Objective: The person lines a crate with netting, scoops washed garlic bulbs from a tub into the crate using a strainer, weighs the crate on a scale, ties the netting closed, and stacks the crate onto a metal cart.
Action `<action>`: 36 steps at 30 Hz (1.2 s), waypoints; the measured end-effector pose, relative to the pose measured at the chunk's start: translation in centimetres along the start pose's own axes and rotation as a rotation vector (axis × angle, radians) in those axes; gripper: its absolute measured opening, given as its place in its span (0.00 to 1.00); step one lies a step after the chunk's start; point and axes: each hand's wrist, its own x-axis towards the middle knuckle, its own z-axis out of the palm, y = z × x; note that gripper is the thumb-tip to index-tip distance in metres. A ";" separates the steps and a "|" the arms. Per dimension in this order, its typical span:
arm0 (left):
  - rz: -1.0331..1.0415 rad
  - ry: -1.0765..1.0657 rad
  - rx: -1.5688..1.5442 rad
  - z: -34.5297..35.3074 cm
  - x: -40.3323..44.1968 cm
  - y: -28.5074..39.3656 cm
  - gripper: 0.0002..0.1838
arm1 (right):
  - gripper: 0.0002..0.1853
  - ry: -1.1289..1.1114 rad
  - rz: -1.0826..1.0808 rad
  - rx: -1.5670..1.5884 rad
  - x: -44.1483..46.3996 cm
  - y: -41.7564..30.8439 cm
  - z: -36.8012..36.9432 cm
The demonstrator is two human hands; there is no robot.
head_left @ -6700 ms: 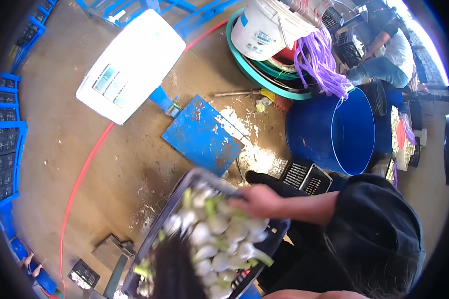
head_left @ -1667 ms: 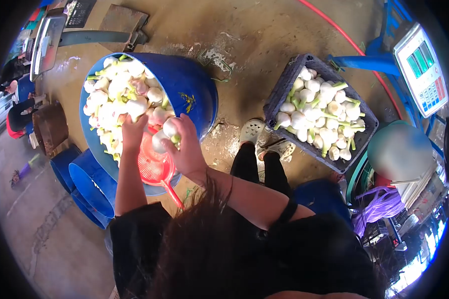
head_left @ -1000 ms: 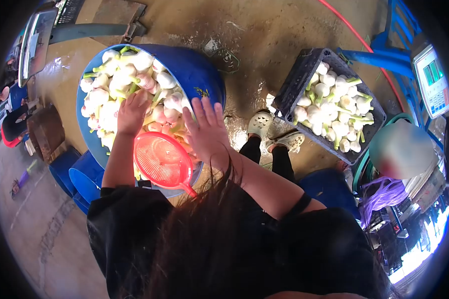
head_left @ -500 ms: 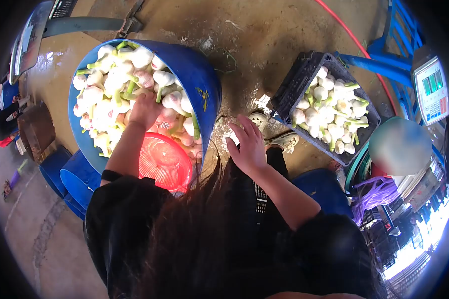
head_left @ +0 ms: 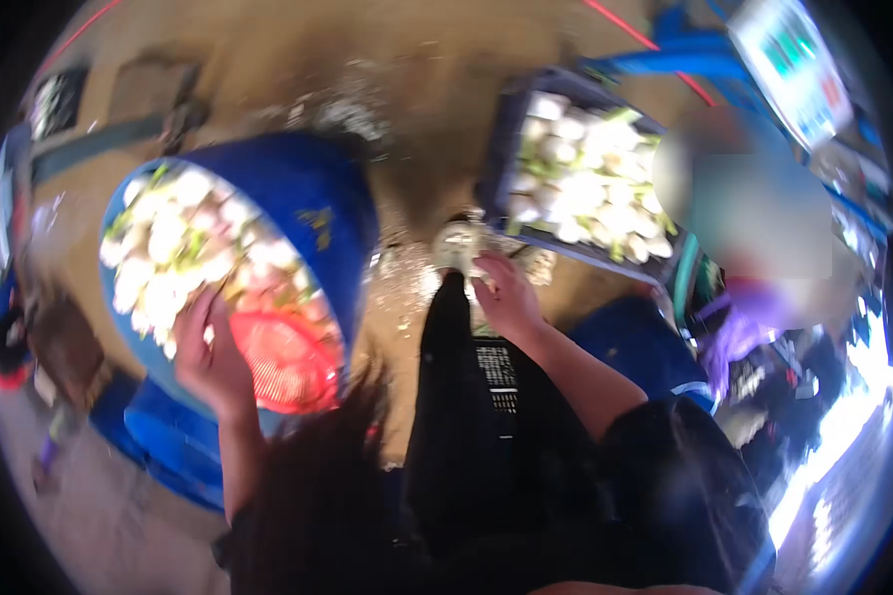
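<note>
A blue tub (head_left: 318, 188), tipped with its mouth toward the left, holds many white garlic bulbs (head_left: 184, 233) with green stems. A red plastic basket (head_left: 283, 362) sits inside its near side. My left hand (head_left: 211, 352) is over the tub's near rim, beside the garlic and the basket; motion blurs its fingers, and whether it holds anything cannot be made out. My right hand (head_left: 506, 295) hovers over my legs, near my shoe (head_left: 458, 243), its fingers bent and slightly apart with nothing seen in them.
A dark crate (head_left: 506, 149) of garlic stands ahead right, beside a blue frame and a digital scale (head_left: 794, 64). Blue containers (head_left: 630, 342) are on both sides. Purple strips (head_left: 729, 327) hang at right, below a blurred-out patch. A red hose crosses the floor.
My left hand has drawn back from among the bulbs to the tub's near edge. My right hand's fingers are less spread. The whole view has swung, smearing the picture.
</note>
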 end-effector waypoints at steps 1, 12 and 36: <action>-0.010 0.010 -0.182 0.6 -0.5 1.5 0.11 | 0.13 0.059 0.006 0.015 -0.6 1.1 -1.1; -0.404 -0.782 -0.003 30.9 0.3 -4.2 0.35 | 0.22 0.100 -0.433 -0.633 4.4 7.6 -8.8; -0.644 -0.645 -0.940 34.8 -5.7 23.0 0.15 | 0.34 0.247 -0.176 -0.279 3.4 14.9 -16.0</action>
